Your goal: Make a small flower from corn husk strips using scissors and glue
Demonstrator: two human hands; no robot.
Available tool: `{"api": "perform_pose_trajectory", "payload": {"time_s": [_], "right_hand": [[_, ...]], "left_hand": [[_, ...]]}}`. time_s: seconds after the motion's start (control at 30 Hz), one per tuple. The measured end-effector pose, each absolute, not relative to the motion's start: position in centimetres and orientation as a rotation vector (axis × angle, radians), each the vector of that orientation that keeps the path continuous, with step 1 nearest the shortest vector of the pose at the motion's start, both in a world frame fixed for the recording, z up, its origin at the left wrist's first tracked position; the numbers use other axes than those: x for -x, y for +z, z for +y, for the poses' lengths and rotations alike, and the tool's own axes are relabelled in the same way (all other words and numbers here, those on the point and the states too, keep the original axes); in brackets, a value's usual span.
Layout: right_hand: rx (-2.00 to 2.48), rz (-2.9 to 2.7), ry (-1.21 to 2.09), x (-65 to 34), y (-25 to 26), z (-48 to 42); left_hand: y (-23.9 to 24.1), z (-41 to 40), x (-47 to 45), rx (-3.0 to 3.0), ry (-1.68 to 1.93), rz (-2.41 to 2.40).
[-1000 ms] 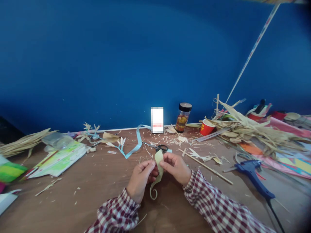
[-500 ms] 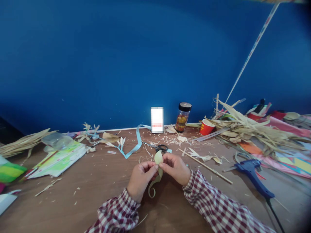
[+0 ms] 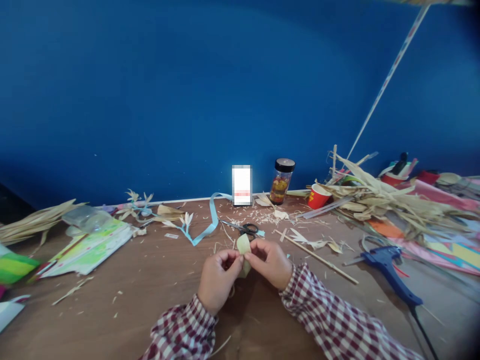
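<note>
Between my two hands is a pale green strip of dried husk [image 3: 243,244], its rounded upper end standing above the fingertips. My left hand [image 3: 219,277] pinches it from the left, thumb and fingers together. From the right, my right hand [image 3: 270,262] pinches the same strip, and the two thumbs nearly meet. The lower part of the strip hangs under the fingers, mostly hidden. Just beyond lie black-handled scissors [image 3: 249,229]. A blue ribbon [image 3: 213,215] runs from the back edge to a small white husk flower [image 3: 186,221].
A blue glue gun [image 3: 392,272] lies at right with its cord, near a thin stick [image 3: 318,257]. Behind stand a lidded jar [image 3: 281,185] and a red paper cup [image 3: 318,196]. Dried husks [image 3: 375,190] heap at right. Painted paper [image 3: 88,247] lies left. Scraps litter the table.
The strip's top has tipped and looks shorter and rounder. Its curled tail, visible below my hands before, is now mostly hidden. Both hands keep their pinch, almost in place.
</note>
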State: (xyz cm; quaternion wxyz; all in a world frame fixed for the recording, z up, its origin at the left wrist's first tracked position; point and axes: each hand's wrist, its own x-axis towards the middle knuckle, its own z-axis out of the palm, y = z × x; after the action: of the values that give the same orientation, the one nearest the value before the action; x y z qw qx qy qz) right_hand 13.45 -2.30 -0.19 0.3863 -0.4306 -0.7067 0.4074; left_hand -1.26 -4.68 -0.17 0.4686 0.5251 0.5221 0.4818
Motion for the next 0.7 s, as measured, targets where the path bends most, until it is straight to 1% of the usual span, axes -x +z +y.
{"api": "perform_pose_trajectory", "payload": {"time_s": [0.2,0.33,0.4,0.5,0.6,0.7], "right_hand": [[1.219,-1.953,0.604,-13.1,-0.1,-2.9],[1.237,-2.024,0.495,-13.0,0.4,-3.3],[1.159,-2.018,0.576,-13.0,0.7,-3.5],[0.969,-1.907,0.903,-13.1,1.2,-3.5],[0.828,-1.642,1.234,-13.6,2.0,-3.1],[0.75,-1.341,1.367,-15.2,3.9,-2.8]], "left_hand": [[0.4,-5.1,1.1,-1.426,1.216,1.402],[0.2,-5.2,1.0,-1.47,1.208,1.435],[0.0,-5.0,1.2,-1.464,1.221,1.464],[-0.5,-4.2,1.8,-1.377,1.262,1.469],[-1.2,-3.3,2.9,-1.235,1.294,1.437],[-1.7,-2.4,4.0,-1.17,1.342,1.435]]}}
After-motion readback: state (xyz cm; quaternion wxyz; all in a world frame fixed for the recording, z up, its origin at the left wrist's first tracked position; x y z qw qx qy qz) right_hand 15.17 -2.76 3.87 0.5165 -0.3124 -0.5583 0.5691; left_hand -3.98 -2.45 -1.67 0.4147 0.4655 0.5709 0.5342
